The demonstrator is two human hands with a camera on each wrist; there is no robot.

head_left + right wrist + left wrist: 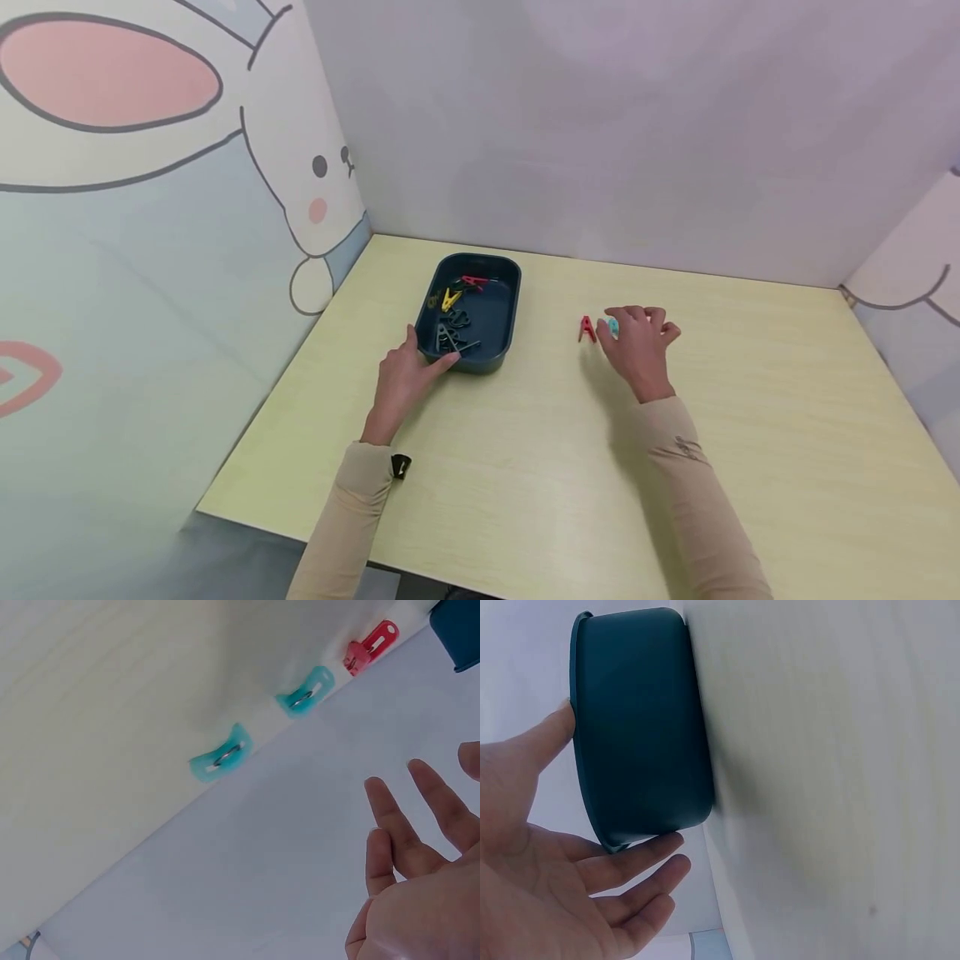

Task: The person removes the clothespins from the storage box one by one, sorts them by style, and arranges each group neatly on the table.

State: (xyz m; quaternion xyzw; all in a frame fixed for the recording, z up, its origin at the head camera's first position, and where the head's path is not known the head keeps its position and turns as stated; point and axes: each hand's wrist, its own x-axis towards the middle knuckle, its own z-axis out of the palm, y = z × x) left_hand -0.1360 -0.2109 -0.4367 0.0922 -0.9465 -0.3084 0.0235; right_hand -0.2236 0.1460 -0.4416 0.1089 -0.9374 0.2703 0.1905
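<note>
A dark teal plastic bin (497, 321) stands on the table, holding red, yellow and dark clothespins. My left hand (401, 379) touches its near left corner; in the left wrist view the thumb rests at the rim and the spread fingers lie by the side wall. Right of the bin, my right hand (639, 350) hovers with loosely bent fingers and nothing seen in them. Beside it is a red clothespin (587, 329). Two turquoise clothespins, one nearer the red (306, 692) and one farther (221, 755), lie on the table in the right wrist view.
The pale wood table (540, 467) meets a plain wall (600, 125) at the back. A wall with a cartoon drawing (187, 275) runs along its left side, and another drawn panel (915, 333) stands at the right. The table's front edge shows at the lower left.
</note>
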